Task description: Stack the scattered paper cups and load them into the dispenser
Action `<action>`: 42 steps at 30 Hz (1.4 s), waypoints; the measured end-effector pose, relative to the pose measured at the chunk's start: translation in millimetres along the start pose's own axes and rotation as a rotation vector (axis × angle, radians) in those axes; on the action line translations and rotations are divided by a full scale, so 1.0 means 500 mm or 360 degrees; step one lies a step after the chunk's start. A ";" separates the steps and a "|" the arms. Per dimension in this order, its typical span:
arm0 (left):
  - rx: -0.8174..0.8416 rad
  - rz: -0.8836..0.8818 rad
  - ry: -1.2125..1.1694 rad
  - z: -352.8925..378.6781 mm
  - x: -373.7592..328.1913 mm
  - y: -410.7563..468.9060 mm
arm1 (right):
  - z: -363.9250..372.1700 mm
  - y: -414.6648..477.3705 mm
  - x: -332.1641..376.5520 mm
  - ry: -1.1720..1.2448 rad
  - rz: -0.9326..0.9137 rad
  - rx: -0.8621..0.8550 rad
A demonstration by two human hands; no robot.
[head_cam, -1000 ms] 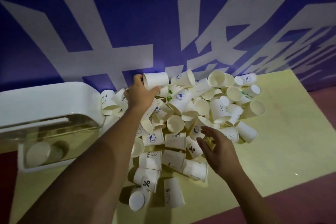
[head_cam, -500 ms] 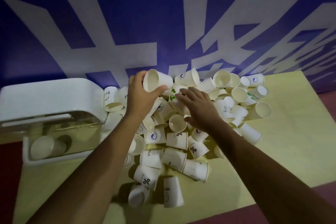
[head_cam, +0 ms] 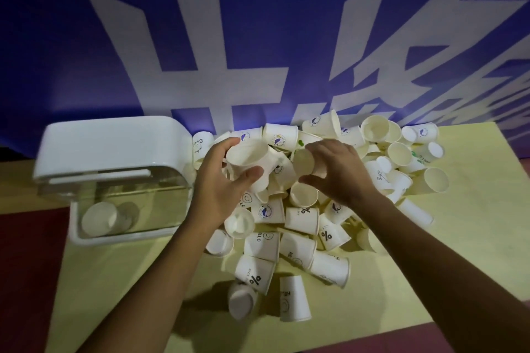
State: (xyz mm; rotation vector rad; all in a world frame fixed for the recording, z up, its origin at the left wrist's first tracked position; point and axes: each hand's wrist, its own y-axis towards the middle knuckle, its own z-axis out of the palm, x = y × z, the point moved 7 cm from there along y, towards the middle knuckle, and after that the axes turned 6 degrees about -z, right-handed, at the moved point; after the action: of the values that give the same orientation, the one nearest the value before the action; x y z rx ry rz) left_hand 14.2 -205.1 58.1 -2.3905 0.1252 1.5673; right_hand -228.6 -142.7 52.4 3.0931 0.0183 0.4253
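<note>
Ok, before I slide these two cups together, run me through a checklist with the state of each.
1. Left hand grips the left cup: ok.
2. Left cup's open mouth shows, nothing seen inside: ok.
3. Right hand grips the right cup, base turned toward the left cup: ok.
4. Cups nested: not ok, there is a gap between them.
5. Dispenser has room: ok, mostly bare behind its clear front.
6. Dispenser's loading opening free: cannot tell.

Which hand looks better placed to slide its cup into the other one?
Right, likely. The right hand holds the right cup base-first toward the open mouth of the left cup, which the left hand grips.
</note>
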 end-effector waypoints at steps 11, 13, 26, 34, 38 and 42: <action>-0.0012 0.0171 -0.0122 -0.257 0.105 -0.104 | 0.031 -0.076 0.292 0.1383 0.0619 -0.0456; -0.0046 0.0192 -0.0189 -0.321 0.126 -0.123 | 0.054 -0.067 0.362 0.1438 0.0604 -0.0422; -0.0311 0.0096 0.0173 -0.585 0.334 -0.157 | 0.202 -0.019 0.656 0.1656 0.0513 -0.0287; -0.0415 0.0144 0.0239 -0.565 0.358 -0.115 | 0.229 -0.016 0.650 0.1577 0.0604 -0.0320; -0.0389 0.0146 0.0289 -0.539 0.382 -0.096 | 0.236 -0.026 0.635 0.1578 0.0673 -0.0327; -0.0303 0.0064 0.0332 -0.514 0.413 -0.076 | 0.240 -0.031 0.632 0.1556 0.0654 -0.0316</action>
State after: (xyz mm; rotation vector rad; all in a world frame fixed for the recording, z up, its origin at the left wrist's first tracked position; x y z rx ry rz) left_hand 334.4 -224.0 -27.0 -2.7124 0.0687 1.3992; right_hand 107.9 -124.9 21.8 2.3638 -0.5922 1.7436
